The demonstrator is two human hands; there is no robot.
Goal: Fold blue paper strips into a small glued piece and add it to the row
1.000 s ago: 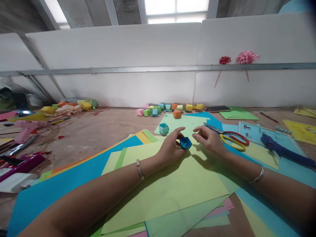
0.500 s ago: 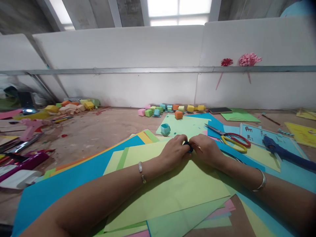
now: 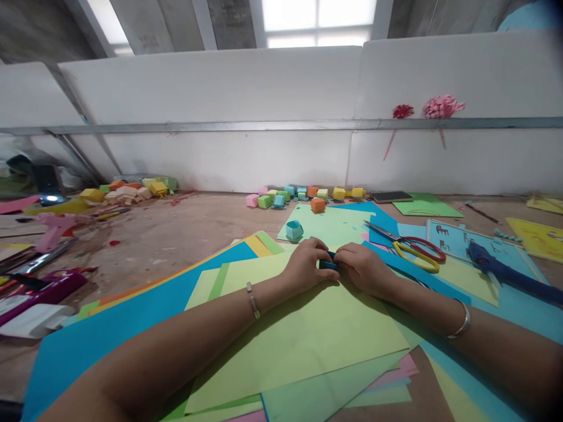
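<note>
My left hand (image 3: 305,268) and my right hand (image 3: 363,266) meet over a stack of coloured paper sheets (image 3: 303,334), fingers curled. Between them they pinch a small dark blue folded paper piece (image 3: 328,263), mostly hidden by the fingers. A light blue folded paper cup (image 3: 294,230) stands just beyond my left hand on a pale green sheet.
Scissors with red and yellow handles (image 3: 409,246) lie right of my hands, a blue glue gun (image 3: 501,268) further right. A row of small coloured paper boxes (image 3: 303,196) lines the white wall. More boxes, a pink glue gun (image 3: 55,225) and tools sit at the left.
A second ago my left hand alone held the blue piece and my right hand was open beside it. My right hand has since closed in, and both hands now press the piece.
</note>
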